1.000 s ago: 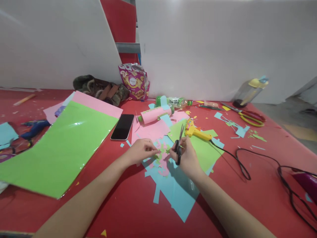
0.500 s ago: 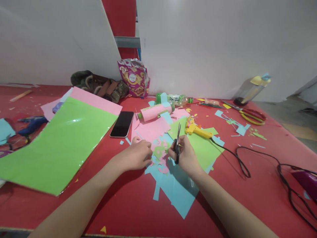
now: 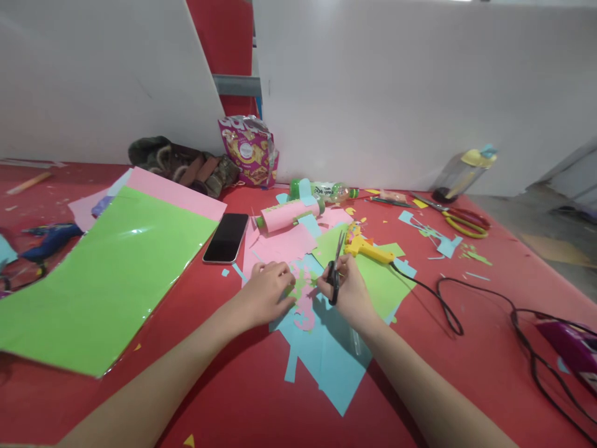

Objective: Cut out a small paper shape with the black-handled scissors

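Observation:
Small black-handled scissors (image 3: pixel 334 274) are in my right hand (image 3: pixel 352 292), their blades pointing up and away from me. My left hand (image 3: pixel 268 292) rests low over the paper scraps, its fingers bent and thumb apart from them. Beside its fingertips lie green cut pieces (image 3: pixel 298 287) and pink cut scraps (image 3: pixel 305 311); I see nothing held in it. Underneath spreads a light blue sheet (image 3: pixel 342 379), with a green sheet (image 3: pixel 387 283) to the right. A yellow glue gun (image 3: pixel 373 250) lies just beyond my right hand.
A phone (image 3: pixel 226 238) and large green sheet (image 3: pixel 135 267) lie left. Behind are a pink-wrapped roll (image 3: pixel 289 215), green bottle (image 3: pixel 326 190) and snack bag (image 3: pixel 247 152). Red-and-yellow-handled scissors (image 3: pixel 466 224) and a black cord (image 3: pixel 508 305) lie right. A blue glue gun (image 3: pixel 53 241) is far left.
My left hand has shifted slightly right over the scraps, its fingers now nearer the green pieces. My right hand still holds the scissors in nearly the same place. The camera view has shifted slightly.

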`<state>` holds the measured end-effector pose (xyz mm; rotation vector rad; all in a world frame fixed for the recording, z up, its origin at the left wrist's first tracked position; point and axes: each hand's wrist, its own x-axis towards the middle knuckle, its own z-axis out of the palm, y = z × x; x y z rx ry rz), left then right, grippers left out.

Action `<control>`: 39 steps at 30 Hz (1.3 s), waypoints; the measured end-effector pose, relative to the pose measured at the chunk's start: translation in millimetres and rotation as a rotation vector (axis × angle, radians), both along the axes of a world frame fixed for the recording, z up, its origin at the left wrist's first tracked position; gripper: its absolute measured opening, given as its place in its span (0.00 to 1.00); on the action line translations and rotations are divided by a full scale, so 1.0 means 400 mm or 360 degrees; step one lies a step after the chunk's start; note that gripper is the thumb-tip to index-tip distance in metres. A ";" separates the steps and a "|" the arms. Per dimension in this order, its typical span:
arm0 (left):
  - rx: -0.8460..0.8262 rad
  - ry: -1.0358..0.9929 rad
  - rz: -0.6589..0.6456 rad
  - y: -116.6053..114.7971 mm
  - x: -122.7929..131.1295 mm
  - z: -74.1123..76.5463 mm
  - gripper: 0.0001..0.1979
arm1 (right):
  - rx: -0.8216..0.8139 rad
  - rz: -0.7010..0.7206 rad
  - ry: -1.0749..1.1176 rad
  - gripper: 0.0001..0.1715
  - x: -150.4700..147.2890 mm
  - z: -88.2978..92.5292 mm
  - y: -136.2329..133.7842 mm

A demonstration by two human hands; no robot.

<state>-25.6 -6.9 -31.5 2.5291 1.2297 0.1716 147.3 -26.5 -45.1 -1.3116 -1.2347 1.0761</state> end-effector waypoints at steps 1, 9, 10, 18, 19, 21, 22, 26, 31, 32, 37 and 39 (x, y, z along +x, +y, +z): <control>0.0007 -0.0025 -0.0013 -0.005 0.009 -0.007 0.10 | 0.0002 -0.0004 0.0021 0.18 0.001 -0.001 0.000; -0.0029 -0.0185 0.0165 -0.027 0.040 -0.040 0.15 | 0.0016 -0.0055 0.0068 0.18 0.005 0.009 -0.003; -0.0059 -0.0201 0.0172 -0.027 0.041 -0.040 0.14 | 0.0010 -0.0054 0.0070 0.18 0.005 0.010 -0.003; -0.0198 -0.0260 0.0195 -0.031 0.050 -0.039 0.09 | 0.0005 -0.0031 0.0072 0.18 0.003 0.004 0.000; -0.0185 -0.0254 0.0186 -0.030 0.049 -0.038 0.09 | 0.0005 -0.0031 0.0070 0.18 0.003 0.005 0.000; -0.0135 -0.0244 0.0182 -0.023 0.042 -0.036 0.10 | 0.0010 -0.0028 0.0058 0.18 0.003 0.007 -0.001; -0.0102 -0.0235 0.0190 -0.018 0.037 -0.034 0.11 | 0.0013 -0.0027 0.0049 0.18 0.004 0.007 -0.001; -0.0034 -0.0121 0.0088 0.007 0.006 -0.015 0.10 | 0.0025 -0.0019 0.0012 0.17 0.005 0.004 0.000; -0.0076 -0.0042 -0.0095 0.021 -0.019 0.010 0.09 | 0.0038 -0.0015 -0.0023 0.18 0.004 -0.002 0.003; -0.0054 -0.0029 -0.0103 0.021 -0.020 0.010 0.09 | 0.0036 -0.0012 -0.0028 0.18 0.004 -0.001 0.003; 0.0100 0.0025 -0.0104 0.021 -0.011 -0.012 0.06 | 0.0027 -0.0002 -0.0031 0.17 0.002 -0.001 0.002; 0.0184 0.0019 -0.0083 0.021 -0.007 -0.025 0.06 | 0.0025 -0.0005 -0.0045 0.17 0.002 -0.002 0.001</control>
